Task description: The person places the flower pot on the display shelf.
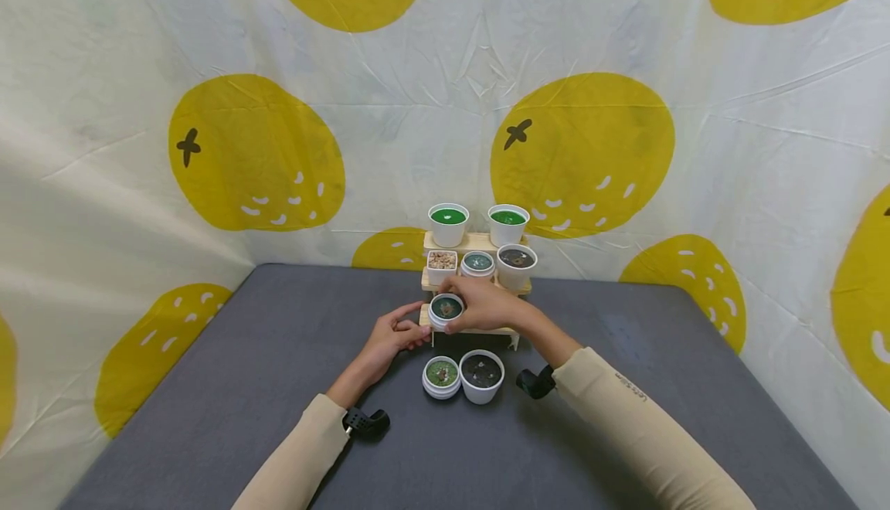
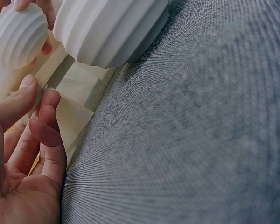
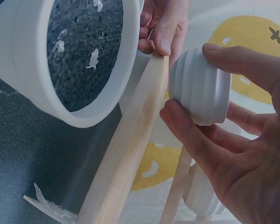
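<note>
My right hand [image 1: 490,307] grips a small white ribbed pot [image 1: 446,311] with a dark green filling, at the left end of the lowest step of a three-tier wooden stand [image 1: 476,242]. In the right wrist view, thumb and fingers hold the pot [image 3: 196,86] around its sides, close over the wooden step [image 3: 126,154]. My left hand [image 1: 389,341] pinches the left end of that same step. The left wrist view shows its thumb [image 2: 18,105] and fingertips meeting at the step's corner, below the held pot [image 2: 17,39].
Two cups with green tops, one a green cup [image 1: 448,220], stand on the top tier. The middle tier bears a square pot [image 1: 442,263], a ribbed pot [image 1: 477,264] and a brown-topped cup [image 1: 517,263]. In front, on the grey table [image 1: 278,386], stand a moss-green pot [image 1: 441,375] and a black-topped cup [image 1: 481,375].
</note>
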A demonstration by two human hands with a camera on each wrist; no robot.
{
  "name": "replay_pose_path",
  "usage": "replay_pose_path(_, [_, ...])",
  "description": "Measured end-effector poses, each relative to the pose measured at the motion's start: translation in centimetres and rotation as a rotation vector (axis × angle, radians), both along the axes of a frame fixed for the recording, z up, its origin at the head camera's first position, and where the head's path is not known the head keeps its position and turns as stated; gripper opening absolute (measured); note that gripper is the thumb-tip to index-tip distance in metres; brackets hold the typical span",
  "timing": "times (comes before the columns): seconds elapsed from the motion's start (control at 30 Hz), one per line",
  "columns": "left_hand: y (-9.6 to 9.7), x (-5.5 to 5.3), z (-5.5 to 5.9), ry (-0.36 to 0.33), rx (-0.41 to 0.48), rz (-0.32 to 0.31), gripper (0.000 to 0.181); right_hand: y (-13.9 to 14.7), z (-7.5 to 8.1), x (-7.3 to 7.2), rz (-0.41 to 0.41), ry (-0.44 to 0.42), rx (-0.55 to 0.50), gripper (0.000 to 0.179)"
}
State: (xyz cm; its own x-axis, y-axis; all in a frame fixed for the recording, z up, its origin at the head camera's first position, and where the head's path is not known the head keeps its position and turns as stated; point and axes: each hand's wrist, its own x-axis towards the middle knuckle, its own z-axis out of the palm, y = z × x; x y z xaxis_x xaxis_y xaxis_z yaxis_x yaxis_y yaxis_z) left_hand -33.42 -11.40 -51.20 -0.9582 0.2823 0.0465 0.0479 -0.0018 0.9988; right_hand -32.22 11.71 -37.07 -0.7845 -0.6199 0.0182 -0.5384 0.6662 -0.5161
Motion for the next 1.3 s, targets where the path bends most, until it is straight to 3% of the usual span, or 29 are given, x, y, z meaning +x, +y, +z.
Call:
replay_pose_path(0.37, [-0.1,0.2,0.1,-0.002,0.012,-0.009,0.059,-1.1,-0.4,0.3,-0.099,0.032,0.020,0.059])
replay_pose_path(0.83, [0.0,0.4,0.5,-0.004,0.015,-0.014,0.061,-1.6,-0.7,0.4,-0.204,-0.019,0.024,0.060])
replay_pose_path(1.07, [0.0,0.4,0.4,0.000,0.013,-0.014,0.061,-1.6,-1.0,0.3,-0.232,-0.015,0.012,0.062])
replay_pose_path(1.3, [0.0,0.4,0.5,-0.003,0.007,-0.012,0.061,-1.0,-1.3,0.2,-0.209,-0.021,-0.038,0.060])
